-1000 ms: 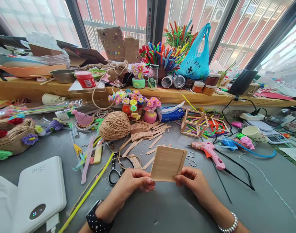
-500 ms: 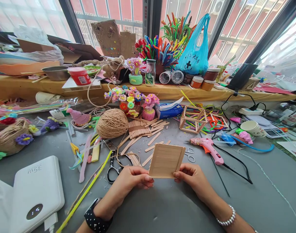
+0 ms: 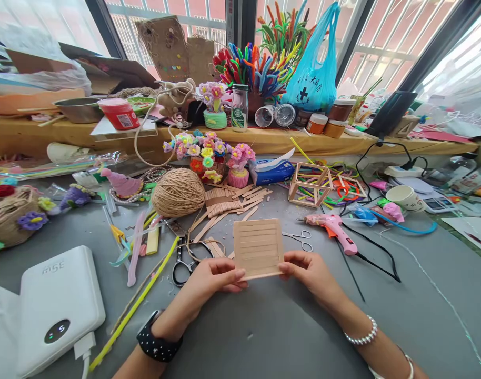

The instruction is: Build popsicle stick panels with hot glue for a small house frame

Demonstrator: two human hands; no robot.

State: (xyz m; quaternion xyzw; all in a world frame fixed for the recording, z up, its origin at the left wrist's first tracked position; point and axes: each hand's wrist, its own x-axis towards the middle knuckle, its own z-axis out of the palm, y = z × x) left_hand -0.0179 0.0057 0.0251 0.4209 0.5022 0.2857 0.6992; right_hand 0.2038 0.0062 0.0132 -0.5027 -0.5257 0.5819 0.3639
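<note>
Grey worktop [image 3: 264, 337] spreads wide, crowded at the back with craft clutter. White power bank [image 3: 54, 308] sits at the near left, and a ball of twine [image 3: 178, 192] lies further back, just left of a heap of loose craft sticks [image 3: 232, 202]. Pink glue gun [image 3: 331, 231] lies to the right. Front and centre, a square panel of craft sticks [image 3: 258, 247] is held up above the worktop: left hand [image 3: 209, 284] fingers pinch its lower left corner, right hand [image 3: 313, 273] fingers pinch the lower right.
</note>
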